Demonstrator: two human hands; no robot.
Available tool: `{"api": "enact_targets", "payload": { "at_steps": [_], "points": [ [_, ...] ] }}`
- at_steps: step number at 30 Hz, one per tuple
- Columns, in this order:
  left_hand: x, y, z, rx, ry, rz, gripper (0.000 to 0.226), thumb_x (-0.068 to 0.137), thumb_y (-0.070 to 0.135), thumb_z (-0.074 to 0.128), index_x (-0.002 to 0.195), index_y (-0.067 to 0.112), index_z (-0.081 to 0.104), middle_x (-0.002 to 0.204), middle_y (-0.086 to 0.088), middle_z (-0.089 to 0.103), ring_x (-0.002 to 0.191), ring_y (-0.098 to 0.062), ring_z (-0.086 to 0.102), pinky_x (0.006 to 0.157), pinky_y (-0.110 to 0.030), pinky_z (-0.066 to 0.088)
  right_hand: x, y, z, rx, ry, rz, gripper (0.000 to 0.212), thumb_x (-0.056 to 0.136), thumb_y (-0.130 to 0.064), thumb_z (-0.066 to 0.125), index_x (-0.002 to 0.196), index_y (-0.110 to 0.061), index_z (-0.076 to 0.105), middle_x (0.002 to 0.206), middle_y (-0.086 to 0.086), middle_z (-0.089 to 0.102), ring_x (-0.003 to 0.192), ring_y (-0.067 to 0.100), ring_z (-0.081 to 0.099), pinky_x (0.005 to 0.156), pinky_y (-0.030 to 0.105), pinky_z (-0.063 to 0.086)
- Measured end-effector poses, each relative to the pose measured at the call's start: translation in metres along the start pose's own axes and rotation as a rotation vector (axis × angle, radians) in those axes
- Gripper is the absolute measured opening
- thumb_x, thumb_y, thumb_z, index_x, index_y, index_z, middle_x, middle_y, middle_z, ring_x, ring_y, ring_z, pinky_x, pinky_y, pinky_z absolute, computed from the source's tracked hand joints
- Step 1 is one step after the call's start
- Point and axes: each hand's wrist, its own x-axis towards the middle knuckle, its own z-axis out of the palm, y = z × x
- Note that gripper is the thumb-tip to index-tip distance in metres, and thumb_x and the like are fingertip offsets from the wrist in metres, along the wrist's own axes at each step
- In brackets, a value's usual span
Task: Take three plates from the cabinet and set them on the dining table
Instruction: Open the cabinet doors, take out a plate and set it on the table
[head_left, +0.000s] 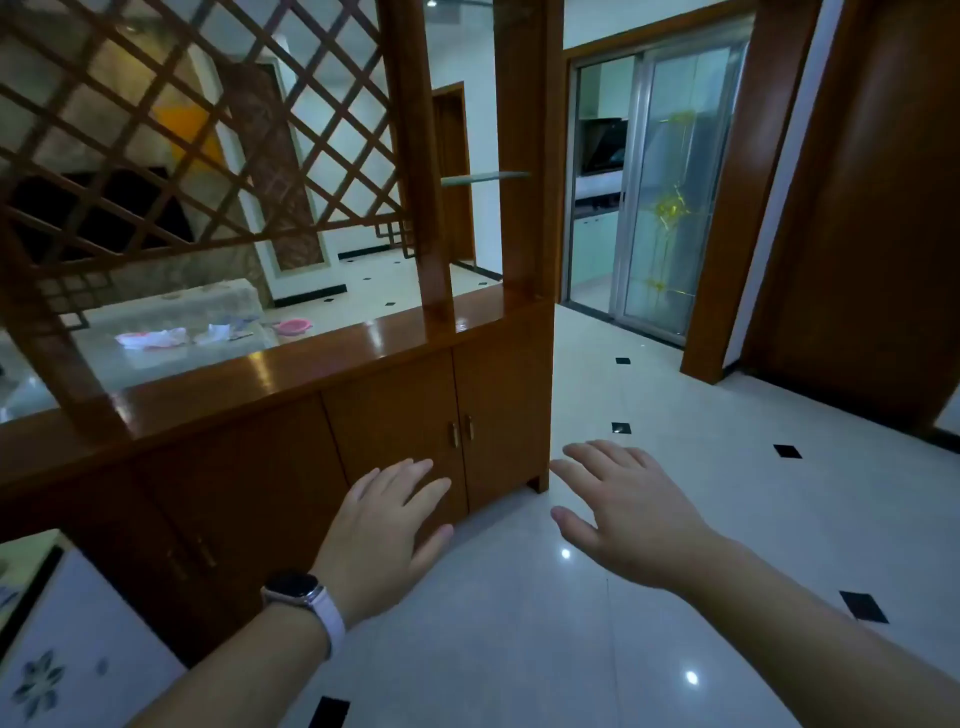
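Hands out in front, palms down, and nothing in either of them. The left hand (387, 525), with a watch (293, 587) on its wrist, has its fingers spread flat and loose before the wooden cabinet (395, 415); the right hand (626, 512) is just as open, fingers fanned over the tiled floor (675, 415), a little beyond the cabinet's corner. Neither touches the wood.

No plates anywhere I can see (if they are here, they are behind those closed doors, but that is my guess). The pair of slim door handles (461, 430) sits just above the left hand's fingertips, doors meeting shut between them. A patterned table edge (67, 649) shows low at the left, possibly the dining table.

So this looks like the very start: the approach, with the fetching not yet begun. Next, I would judge, a hand must close on one of those handles and swing the door out, with the person crouching low enough to look inside.
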Motion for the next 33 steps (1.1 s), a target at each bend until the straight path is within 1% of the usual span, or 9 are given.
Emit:
{"api": "enact_targets", "payload": {
  "at_steps": [6, 8, 11, 14, 18, 25, 31, 33],
  "points": [
    [0.053, -0.054, 0.06, -0.058, -0.016, -0.053, 0.048, 0.09, 0.052, 0.04, 0.127, 0.028, 0.059, 0.135, 0.0, 0.058, 0.126, -0.021, 0.052, 0.103, -0.043, 0.036, 0.075, 0.012, 0.052, -0.009, -0.057, -0.002, 0.059, 0.094, -0.059, 0.028, 0.142, -0.028, 0.042, 0.147, -0.003, 0.046, 0.137, 0.018, 0.037, 0.111, 0.039, 0.028],
    [0.071, -0.076, 0.081, -0.087, -0.007, -0.059, 0.048, 0.091, 0.052, 0.039, 0.127, 0.028, 0.059, 0.135, 0.0, 0.057, 0.127, -0.021, 0.051, 0.103, -0.043, 0.036, 0.106, 0.015, 0.065, -0.015, -0.065, 0.0, 0.058, 0.094, -0.059, 0.029, 0.141, -0.027, 0.043, 0.146, -0.003, 0.047, 0.137, 0.018, 0.038, 0.11, 0.039, 0.029],
    [0.098, -0.105, 0.104, -0.137, -0.038, -0.078, 0.048, 0.091, 0.052, 0.039, 0.129, 0.028, 0.058, 0.136, 0.0, 0.057, 0.128, -0.021, 0.05, 0.105, -0.044, 0.037, 0.152, 0.015, 0.082, -0.01, -0.082, 0.013, 0.058, 0.094, -0.058, 0.029, 0.14, -0.027, 0.045, 0.146, -0.004, 0.047, 0.136, 0.018, 0.039, 0.109, 0.038, 0.03],
    [0.123, -0.13, 0.123, -0.158, -0.031, -0.061, 0.047, 0.091, 0.052, 0.041, 0.128, 0.029, 0.058, 0.135, 0.002, 0.057, 0.128, -0.02, 0.05, 0.105, -0.043, 0.036, 0.19, 0.013, 0.096, 0.0, -0.086, 0.03, 0.058, 0.093, -0.058, 0.029, 0.139, -0.027, 0.047, 0.145, -0.004, 0.049, 0.135, 0.018, 0.041, 0.109, 0.039, 0.031],
    [0.161, -0.159, 0.144, -0.184, -0.055, -0.062, 0.046, 0.09, 0.051, 0.045, 0.128, 0.029, 0.058, 0.136, 0.002, 0.057, 0.128, -0.021, 0.049, 0.105, -0.044, 0.036, 0.233, 0.017, 0.111, -0.023, -0.084, 0.044, 0.055, 0.092, -0.057, 0.033, 0.133, -0.025, 0.052, 0.138, -0.002, 0.055, 0.129, 0.02, 0.048, 0.105, 0.04, 0.037],
    [0.199, -0.178, 0.178, -0.216, -0.064, -0.059, 0.046, 0.089, 0.053, 0.043, 0.126, 0.029, 0.06, 0.134, 0.002, 0.058, 0.126, -0.021, 0.051, 0.104, -0.043, 0.037, 0.284, 0.033, 0.133, 0.004, -0.094, 0.061, 0.053, 0.091, -0.055, 0.034, 0.127, -0.023, 0.057, 0.133, 0.0, 0.059, 0.124, 0.023, 0.053, 0.102, 0.042, 0.041],
    [0.237, -0.177, 0.204, -0.186, -0.085, -0.079, 0.047, 0.089, 0.052, 0.041, 0.126, 0.03, 0.06, 0.133, 0.004, 0.059, 0.125, -0.019, 0.052, 0.104, -0.041, 0.035, 0.324, 0.068, 0.157, 0.052, -0.109, 0.021, 0.054, 0.09, -0.056, 0.032, 0.129, -0.025, 0.054, 0.135, -0.003, 0.057, 0.126, 0.022, 0.05, 0.104, 0.042, 0.04],
    [0.254, -0.175, 0.214, -0.162, -0.1, -0.101, 0.047, 0.089, 0.053, 0.041, 0.125, 0.031, 0.06, 0.132, 0.005, 0.059, 0.125, -0.019, 0.053, 0.103, -0.04, 0.036, 0.341, 0.086, 0.169, 0.073, -0.11, 0.002, 0.053, 0.091, -0.055, 0.031, 0.128, -0.026, 0.054, 0.135, -0.004, 0.056, 0.126, 0.022, 0.05, 0.103, 0.042, 0.04]
  ]
}}
